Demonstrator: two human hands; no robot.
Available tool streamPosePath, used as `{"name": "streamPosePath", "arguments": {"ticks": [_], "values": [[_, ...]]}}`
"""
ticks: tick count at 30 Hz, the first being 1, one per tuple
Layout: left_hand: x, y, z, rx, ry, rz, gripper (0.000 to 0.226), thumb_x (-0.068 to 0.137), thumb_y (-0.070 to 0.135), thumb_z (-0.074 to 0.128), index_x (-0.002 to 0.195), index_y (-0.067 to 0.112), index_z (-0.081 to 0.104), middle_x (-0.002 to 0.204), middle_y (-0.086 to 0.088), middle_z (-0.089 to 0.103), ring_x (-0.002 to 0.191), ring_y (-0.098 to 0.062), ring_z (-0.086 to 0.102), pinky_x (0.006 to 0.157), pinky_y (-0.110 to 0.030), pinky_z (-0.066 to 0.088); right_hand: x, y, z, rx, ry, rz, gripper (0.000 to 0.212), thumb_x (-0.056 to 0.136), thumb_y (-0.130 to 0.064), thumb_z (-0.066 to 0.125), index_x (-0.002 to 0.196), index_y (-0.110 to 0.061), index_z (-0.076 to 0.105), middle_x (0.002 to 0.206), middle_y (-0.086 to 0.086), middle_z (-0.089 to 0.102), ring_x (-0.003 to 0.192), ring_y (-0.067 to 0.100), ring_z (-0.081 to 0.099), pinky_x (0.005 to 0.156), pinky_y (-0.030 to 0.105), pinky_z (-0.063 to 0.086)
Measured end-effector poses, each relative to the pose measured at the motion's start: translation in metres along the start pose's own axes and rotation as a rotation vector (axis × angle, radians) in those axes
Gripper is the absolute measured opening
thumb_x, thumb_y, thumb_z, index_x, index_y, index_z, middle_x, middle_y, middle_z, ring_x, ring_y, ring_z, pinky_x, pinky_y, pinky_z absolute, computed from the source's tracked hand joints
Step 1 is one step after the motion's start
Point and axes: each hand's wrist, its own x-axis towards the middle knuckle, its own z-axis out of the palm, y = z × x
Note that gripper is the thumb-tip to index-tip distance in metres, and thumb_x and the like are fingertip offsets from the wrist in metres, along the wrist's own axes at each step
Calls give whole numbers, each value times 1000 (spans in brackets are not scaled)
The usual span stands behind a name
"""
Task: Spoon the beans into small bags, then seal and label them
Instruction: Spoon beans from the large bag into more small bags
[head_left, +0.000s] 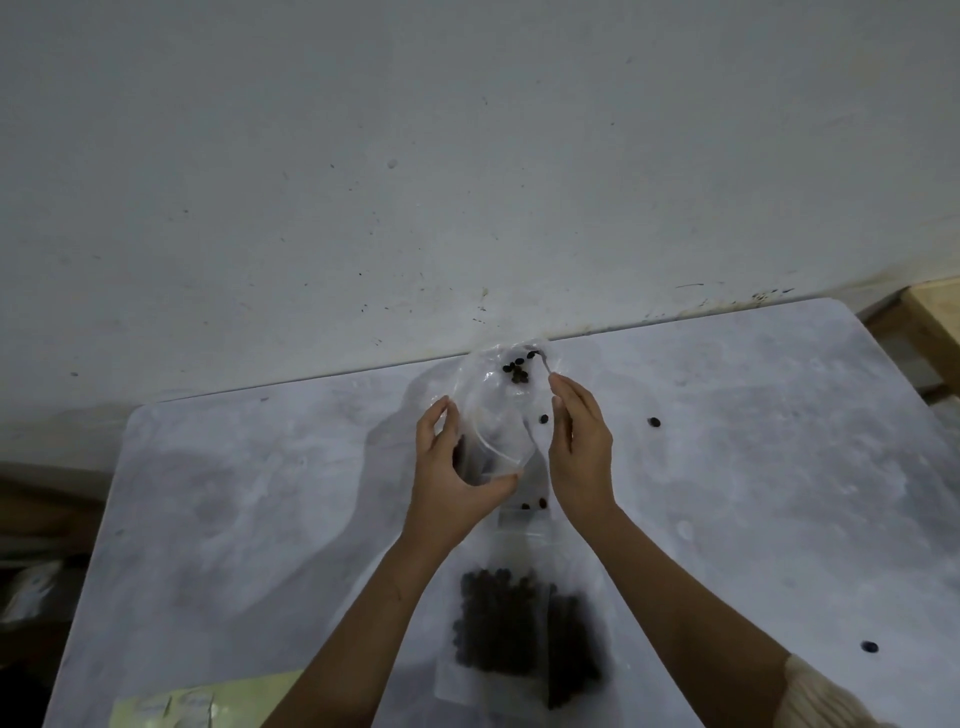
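- Small clear plastic bag (498, 415), centre of frame: its mouth faces me, and a small cluster of dark brown beans (517, 371) sits at its far end, close to the wall. I cannot tell whether it rests on the pale grey marbled table top (779, 467).
- My left hand (457, 467): thumb and fingers curl round the bag's rim and hold the mouth open. If this grip slackens, I judge that the thin film would fold in and block the opening.
- My right hand (576, 447): the fingertips pinch what looks like a thin grey spoon handle (545, 366) reaching into the bag. The bowl is too blurred to make out. If the spoon tipped short of the mouth, beans would drop outside the bag.
- Stray dark beans (654, 422): these lie on the table right of centre, at lower right and just below my hands. They suggest that spills come easily here, and round beans may roll off the edge.
- Large clear bag of dark beans (514, 623), lower centre, between my forearms: a lowered forearm could drag it and scatter its load.
- Pale yellow sheet with small white labels (171, 701), lower left, cut by the frame: it lies at the near table edge and could slide off.
- Seal: a bean caught in the small bag's closure would, I judge, stop it shutting.
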Motion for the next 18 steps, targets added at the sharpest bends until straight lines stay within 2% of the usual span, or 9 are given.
{"name": "streamPosePath", "arguments": {"ticks": [2, 5, 7, 12, 14, 18], "values": [[2, -1, -5, 28, -36, -9, 98, 69, 26, 82, 147, 17, 23, 142, 20, 16, 122, 19, 21, 98, 0, 28, 2, 1, 1, 78, 63, 105, 31, 99, -15, 40, 125, -8, 57, 123, 5, 59, 115, 11, 55, 101, 19, 42], [7, -2, -12, 54, -58, -24, 99, 69, 27, 82, 148, 15, 23, 140, 21, 16, 126, 10, 22, 106, -15, 32, 1, 1, 1, 223, 100, 220, 29, 99, -15, 41, 121, -8, 59, 119, 4, 62, 112, 14, 59, 100, 31, 47], [10, -1, -14, 59, -52, -28, 98, 69, 27, 81, 147, 16, 23, 140, 19, 18, 126, 5, 24, 105, -18, 35, 0, -1, 0, 299, 109, 248, 28, 99, -14, 41, 118, -6, 61, 114, 6, 64, 108, 14, 61, 97, 32, 49], [11, 2, -17, 18, -48, -32, 93, 70, 24, 81, 145, 18, 27, 137, 20, 20, 124, 5, 29, 94, -4, 35, 1, -1, -3, 362, 154, 298, 29, 100, -17, 39, 115, -5, 62, 109, 7, 66, 104, 14, 64, 95, 29, 50], [13, 5, -19, -5, -51, -28, 89, 70, 23, 81, 143, 20, 30, 135, 19, 23, 120, 4, 34, 85, 2, 36, 3, 1, -5, 393, 200, 346, 30, 100, -17, 39, 113, -3, 62, 106, 7, 66, 101, 17, 65, 93, 30, 52], [21, 14, -25, -42, -68, -9, 79, 70, 19, 81, 138, 18, 39, 134, 15, 28, 115, 8, 42, 75, 2, 40, 3, 3, -7, 474, 273, 431, 29, 101, -15, 38, 104, -2, 63, 100, 10, 66, 90, 20, 67, 87, 30, 55]]}}
